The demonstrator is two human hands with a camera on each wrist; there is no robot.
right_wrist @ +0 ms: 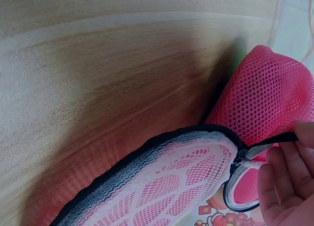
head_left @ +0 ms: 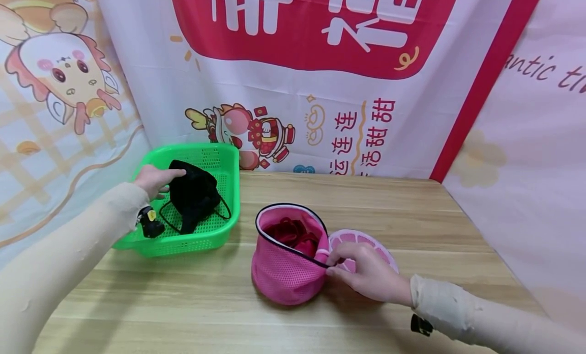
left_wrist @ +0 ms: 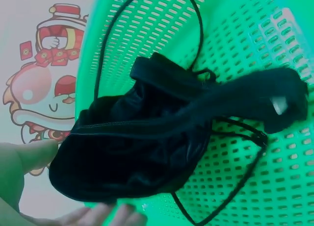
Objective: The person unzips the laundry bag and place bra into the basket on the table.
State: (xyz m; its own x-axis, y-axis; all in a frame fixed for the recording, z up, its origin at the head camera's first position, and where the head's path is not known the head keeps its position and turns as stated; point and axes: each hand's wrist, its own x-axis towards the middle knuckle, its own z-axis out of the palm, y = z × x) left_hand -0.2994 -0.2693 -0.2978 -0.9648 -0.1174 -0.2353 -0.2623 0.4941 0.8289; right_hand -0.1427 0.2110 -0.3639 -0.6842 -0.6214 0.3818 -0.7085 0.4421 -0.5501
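My right hand (head_left: 368, 272) pinches the black-edged rim of a pink mesh laundry bag (head_left: 288, 272). The bag stands upright on the table with its mouth uncovered, and a dark red cloth item (head_left: 293, 232) lies inside. Its round lid (head_left: 366, 244), patterned like a citrus slice, hangs out to the right; the right wrist view shows the lid (right_wrist: 181, 179) joined at the rim. At the left, my left hand (head_left: 157, 180) is at a soft black cloth item (head_left: 194, 191) with thin cords, thumb and fingers spread about its edge. The black item lies in a green basket (head_left: 183, 249).
The wooden table (head_left: 183, 303) reaches back to a printed cloth (head_left: 284, 89) hung behind it. More printed cloth hangs at the left (head_left: 105, 125) and right (head_left: 517, 155). The basket stands against the left cloth, with the bag to its right.
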